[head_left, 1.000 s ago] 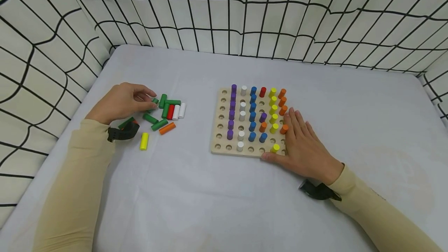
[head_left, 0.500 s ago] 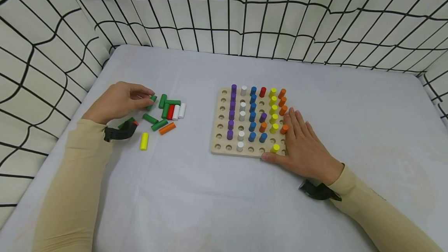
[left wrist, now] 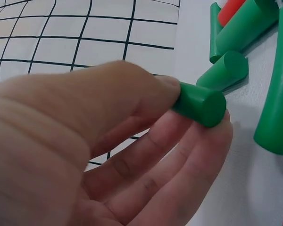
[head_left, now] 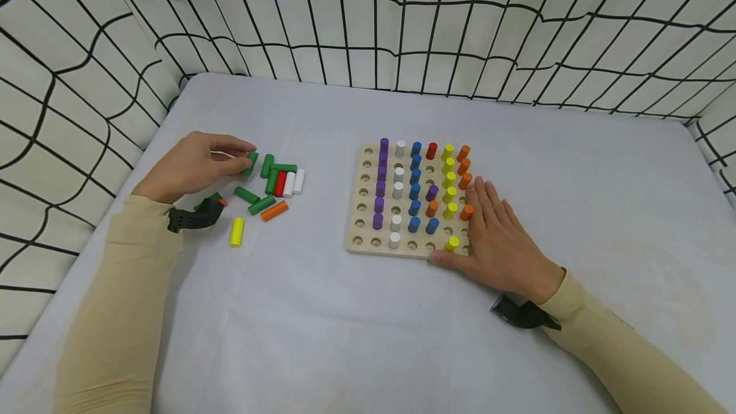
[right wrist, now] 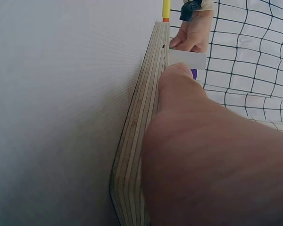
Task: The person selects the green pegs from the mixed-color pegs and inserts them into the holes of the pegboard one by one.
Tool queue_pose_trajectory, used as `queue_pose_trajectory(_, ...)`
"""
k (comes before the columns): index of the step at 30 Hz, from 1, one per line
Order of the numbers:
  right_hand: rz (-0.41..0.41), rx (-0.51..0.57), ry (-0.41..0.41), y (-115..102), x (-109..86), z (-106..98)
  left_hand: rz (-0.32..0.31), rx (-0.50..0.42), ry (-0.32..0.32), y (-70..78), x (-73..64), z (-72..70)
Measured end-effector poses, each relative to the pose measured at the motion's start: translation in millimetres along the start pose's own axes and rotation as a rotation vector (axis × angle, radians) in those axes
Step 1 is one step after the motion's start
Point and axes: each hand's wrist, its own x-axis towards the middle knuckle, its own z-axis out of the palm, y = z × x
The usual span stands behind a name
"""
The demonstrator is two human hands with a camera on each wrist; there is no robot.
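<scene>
– Where is the left hand [head_left: 186, 168] in the head view?

– Left of centre, thumb and fingers pinching a green peg [head_left: 250, 163]. Just right of it and below, loose on the white cloth [head_left: 322, 324], lie more green pegs [head_left: 246, 195], a red peg [head_left: 280, 184], two white pegs [head_left: 289, 184], an orange peg [head_left: 275, 211] and, lower down, a yellow peg [head_left: 237, 232]

– And the right hand [head_left: 506, 245]?

– Right of centre, released, fingers straight along the right edge of the wooden pegboard [head_left: 367, 232], thumb at its lower edge. The board fills the middle of the frame, with columns of purple, white, blue, yellow and orange pegs standing in it, plus one mixed column topped in red

– What does the left wrist add?

– The pinched peg sits near the centre, between thumb and fingertips; other green ones lie at the upper right, the black grid [left wrist: 75, 42] at the upper left

– And the right wrist?

– The board's layered edge climbs from bottom centre to top centre, the thumb lying against it; the left hand shows small at the upper right
</scene>
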Motion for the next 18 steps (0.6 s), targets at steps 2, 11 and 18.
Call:
queue_pose_trajectory(2, -0.001, 0.003, 0.002, 0.1, -0.1, 0.3, -0.003, -0.012, 0.003, 1.3, -0.9, 0.1)
queue_pose_trajectory(11, -0.007, 0.010, 0.009, 0.0, -0.3, -0.1, 0.004, -0.052, 0.002, 6.7, -3.2, 0.4)
queue_pose_trajectory(18, -0.006, 0.002, 0.008, 0.4, -0.2, -0.5, 0.014, -0.052, 0.019, 7.5, -1.9, 2.4)
